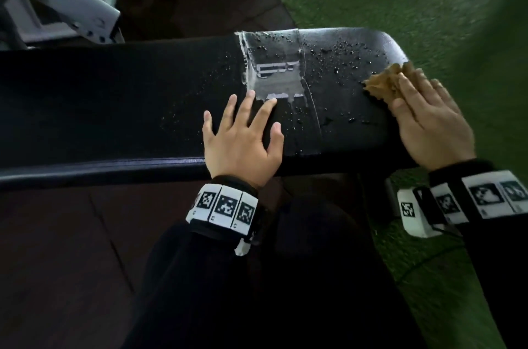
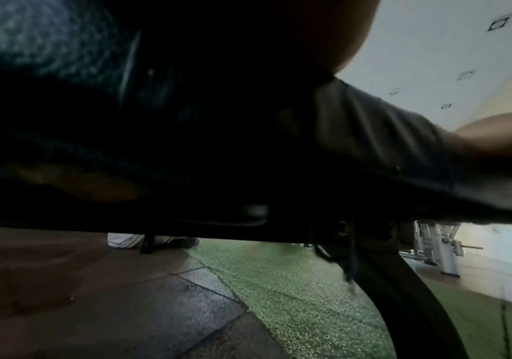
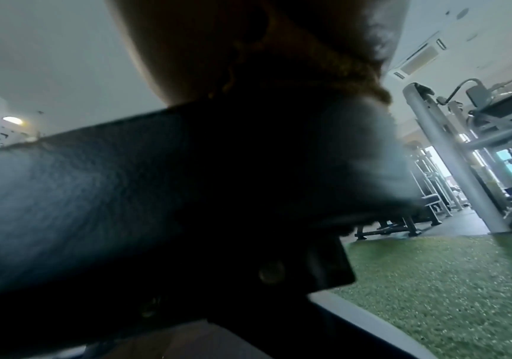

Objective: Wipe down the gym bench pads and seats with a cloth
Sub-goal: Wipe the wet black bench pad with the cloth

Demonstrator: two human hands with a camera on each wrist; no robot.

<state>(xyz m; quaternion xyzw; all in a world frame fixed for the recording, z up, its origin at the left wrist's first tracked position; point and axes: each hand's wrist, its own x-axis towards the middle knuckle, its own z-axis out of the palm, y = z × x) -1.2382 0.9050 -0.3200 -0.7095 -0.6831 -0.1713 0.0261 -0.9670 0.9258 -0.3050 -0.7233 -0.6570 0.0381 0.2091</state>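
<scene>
Two hands on bench pad [image 1: 114, 97]: left hand [image 1: 243, 143] flat, fingers spread, near edge mid-pad; right hand [image 1: 431, 123] presses brown cloth [image 1: 383, 86] with straight fingers at right end, droplets [image 1: 337, 63] lying leftward along pad's long axis.

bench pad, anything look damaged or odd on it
Yes. A clear tape patch wraps across the bench pad near its right end, edges lifting, which suggests a repair. Water droplets bead around it, unwiped; the brown cloth sits under the right hand.
</scene>
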